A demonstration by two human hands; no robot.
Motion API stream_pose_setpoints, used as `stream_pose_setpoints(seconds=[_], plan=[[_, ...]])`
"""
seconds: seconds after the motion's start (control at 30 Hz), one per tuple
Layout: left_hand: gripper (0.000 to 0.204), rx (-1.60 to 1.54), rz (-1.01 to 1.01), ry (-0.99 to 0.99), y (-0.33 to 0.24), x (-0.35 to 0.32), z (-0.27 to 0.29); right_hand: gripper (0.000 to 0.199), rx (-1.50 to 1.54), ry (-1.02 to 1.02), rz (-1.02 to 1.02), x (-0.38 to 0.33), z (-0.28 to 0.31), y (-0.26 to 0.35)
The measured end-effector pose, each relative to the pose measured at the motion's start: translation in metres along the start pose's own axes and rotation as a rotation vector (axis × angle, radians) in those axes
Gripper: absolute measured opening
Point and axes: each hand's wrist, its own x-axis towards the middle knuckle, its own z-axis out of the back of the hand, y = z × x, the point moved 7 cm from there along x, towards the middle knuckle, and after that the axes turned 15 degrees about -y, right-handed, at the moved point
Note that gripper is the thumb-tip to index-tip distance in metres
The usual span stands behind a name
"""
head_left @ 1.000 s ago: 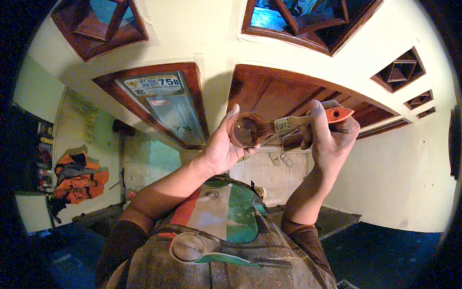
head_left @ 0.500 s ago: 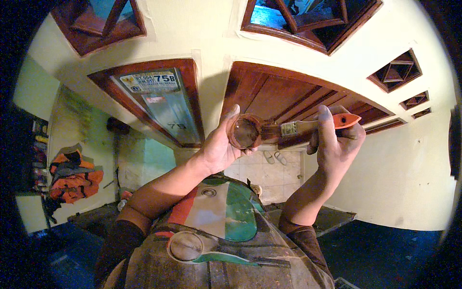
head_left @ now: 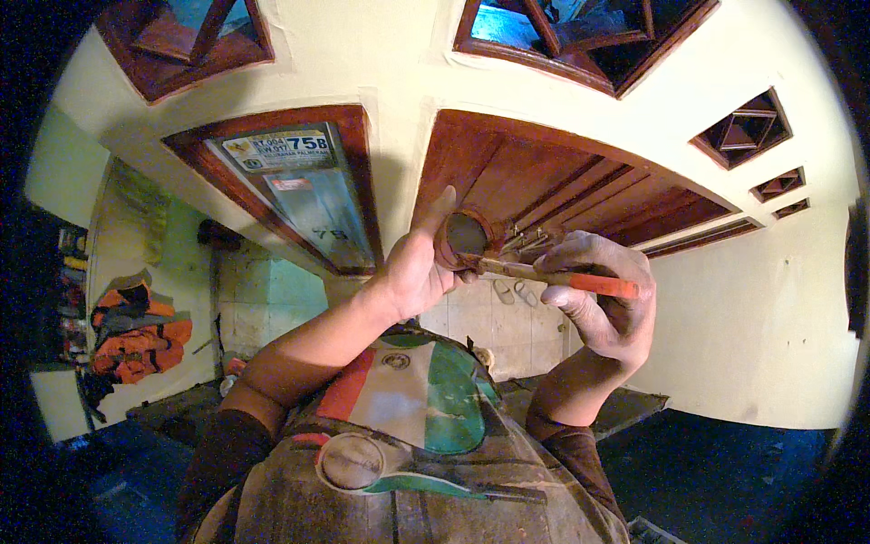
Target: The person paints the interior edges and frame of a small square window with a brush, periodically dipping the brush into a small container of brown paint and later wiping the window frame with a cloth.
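My left hand (head_left: 412,263) is wrapped round a small round cup (head_left: 467,234) with brown-stained walls and dark brown liquid inside. Its thumb points up along the cup's near side. In my right hand (head_left: 605,295) is a paintbrush (head_left: 603,284) with an orange handle, pinched between thumb and fingers. The brush is turned edge-on, and its bristle end reaches the cup's lower right rim. Whether the bristles touch the rim or lie just beside it, I cannot tell. Beyond both hands stands a reddish-brown wooden door (head_left: 507,172) with metal handles.
Left of the door is a wood-framed window (head_left: 344,195) with a sign on its glass. Cream wall (head_left: 752,326) runs along the right, with wood-framed vents (head_left: 741,130). A pair of sandals (head_left: 515,292) lies on the tiled floor (head_left: 453,313). Orange cloth (head_left: 140,340) hangs at the left.
My right hand has rolled over and come down and left, turning the brush from its flat face to its edge, with the bristles now at the cup's lower rim. The cup has tilted slightly.
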Motion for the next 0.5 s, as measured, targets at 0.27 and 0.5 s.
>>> stream_pose_setpoints(seconds=[0.27, 0.5], plan=[[0.055, 0.015, 0.01, -0.078, 0.005, 0.003, 0.003, 0.039, 0.028, -0.077, 0.029, -0.011, 0.017, 0.003], [0.051, -0.056, 0.055, -0.009, 0.003, 0.006, 0.007, 0.029, 0.248, -0.505, -0.138, -0.029, 0.044, -0.04]])
